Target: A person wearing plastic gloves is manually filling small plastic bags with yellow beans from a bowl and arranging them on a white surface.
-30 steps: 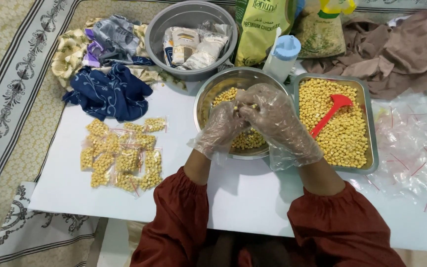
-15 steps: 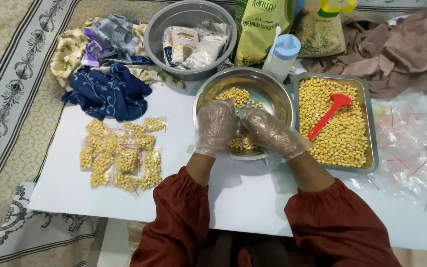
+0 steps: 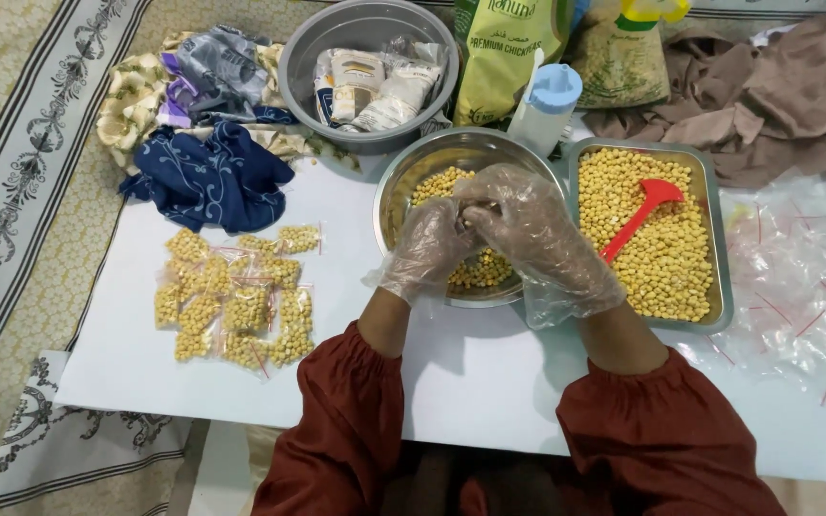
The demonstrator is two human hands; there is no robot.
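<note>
From my remote seat I see both gloved hands meeting over the round steel bowl (image 3: 403,191) of chickpeas (image 3: 478,269). The left hand (image 3: 427,248) is curled, its fingertips pinched inward against the right hand (image 3: 528,234), whose fingers bend down over the same spot; something small seems held between them, but under the crinkled clear gloves I cannot tell what it is. Half a second ago the two hands sat lower and slightly apart at the near edge of the bowl; now they have come together and moved up toward its middle, covering more of the chickpeas. A second ago they were joined in much the same way, so the pair has parted and closed again. Just right of the bowl the rectangular steel tray (image 3: 716,250) of chickpeas holds the red scoop (image 3: 641,216), lying where it lay before. The filled little packets (image 3: 233,298) rest in their cluster on the white table (image 3: 470,373) to the left, unchanged, and loose clear bags (image 3: 800,277) lie at the right.
</note>
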